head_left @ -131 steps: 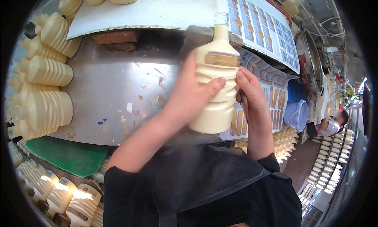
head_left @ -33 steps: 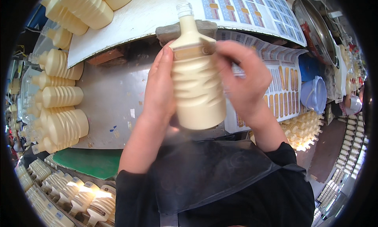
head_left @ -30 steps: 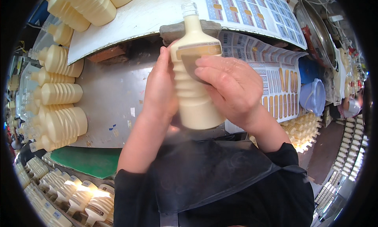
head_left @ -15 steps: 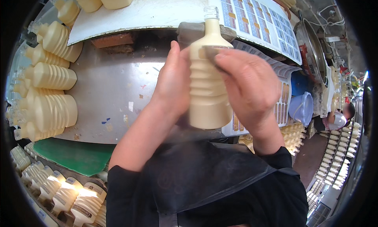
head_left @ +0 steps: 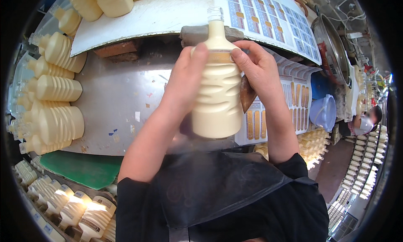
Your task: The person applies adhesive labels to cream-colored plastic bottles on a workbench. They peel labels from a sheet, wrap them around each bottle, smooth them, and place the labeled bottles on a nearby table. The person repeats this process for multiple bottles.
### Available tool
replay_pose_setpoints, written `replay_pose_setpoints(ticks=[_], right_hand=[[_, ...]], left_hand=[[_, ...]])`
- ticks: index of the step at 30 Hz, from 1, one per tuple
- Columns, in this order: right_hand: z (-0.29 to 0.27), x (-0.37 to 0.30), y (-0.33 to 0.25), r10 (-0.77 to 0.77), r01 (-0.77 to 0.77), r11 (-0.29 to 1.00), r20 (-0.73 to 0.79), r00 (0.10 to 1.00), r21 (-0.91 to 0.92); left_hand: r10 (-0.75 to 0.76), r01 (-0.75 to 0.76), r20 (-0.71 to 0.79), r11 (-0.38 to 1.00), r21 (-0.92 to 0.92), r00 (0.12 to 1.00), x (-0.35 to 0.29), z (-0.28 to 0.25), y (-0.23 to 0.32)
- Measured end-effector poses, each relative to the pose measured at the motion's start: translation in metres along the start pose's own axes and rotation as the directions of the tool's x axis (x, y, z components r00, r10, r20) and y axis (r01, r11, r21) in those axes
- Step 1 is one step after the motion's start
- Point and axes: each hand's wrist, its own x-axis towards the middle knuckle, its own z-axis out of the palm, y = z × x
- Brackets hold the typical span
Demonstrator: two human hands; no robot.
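Observation:
A cream-coloured ribbed bottle (head_left: 218, 95) with a clear threaded neck stands before me, its neck pointing away. Across its shoulder runs a gold label strip (head_left: 220, 57). My left hand (head_left: 184, 76) wraps the bottle's left side, its thumb blurred near the strip's left end. On the other side, my right hand (head_left: 261, 69) grips the shoulder, thumb pressed on the strip's right end. Below the right palm hangs a brown pointed flat piece (head_left: 247, 93), which looks tucked in that hand; the fingers on it are hidden. A grey padded rest (head_left: 194, 35) lies behind the neck.
Cream bottles (head_left: 61, 88) lie along the metal table's (head_left: 126, 99) left side. Sheets of gold labels (head_left: 256, 120) are at right, with patterned label sheets (head_left: 268, 19) on the white board. A lilac bucket (head_left: 323, 112) stands right. Another person (head_left: 365, 122) is far right.
The right hand has moved from the front of the bottle to its right shoulder, uncovering the gold strip. The brown piece now hangs below the palm. The view has shifted slightly.

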Motion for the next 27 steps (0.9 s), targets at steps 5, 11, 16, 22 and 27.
replay_pose_setpoints(ticks=[5, 11, 16, 22, 27], right_hand=[[0.009, 0.001, 0.01, 0.006, 0.006, 0.978, -0.057, 0.998, 0.207], [0.011, 0.002, 0.011, 0.01, 0.005, 0.981, -0.072, 0.997, 0.195], [0.01, 0.001, 0.017, 0.016, -0.005, 0.984, -0.065, 0.998, 0.177], [-0.027, 0.004, 0.001, 0.136, -0.187, 0.871, 0.141, 0.981, 0.455], [-0.025, -0.007, -0.022, -0.271, 0.277, 0.949, -0.056, 0.961, 0.154]], left_hand=[[0.067, -0.069, 0.043, 0.996, 0.058, 0.997, 0.008, -0.008, -0.009], [0.005, -0.006, 0.042, 1.0, 0.01, 0.999, 0.002, -0.011, -0.002], [0.113, -0.117, 0.027, 0.963, 0.244, 0.993, -0.007, -0.007, 0.003], [0.115, -0.121, 0.066, 0.988, 0.097, 0.991, -0.005, -0.01, 0.001], [0.067, -0.069, 0.071, 0.997, 0.033, 0.995, -0.009, -0.008, 0.002]])
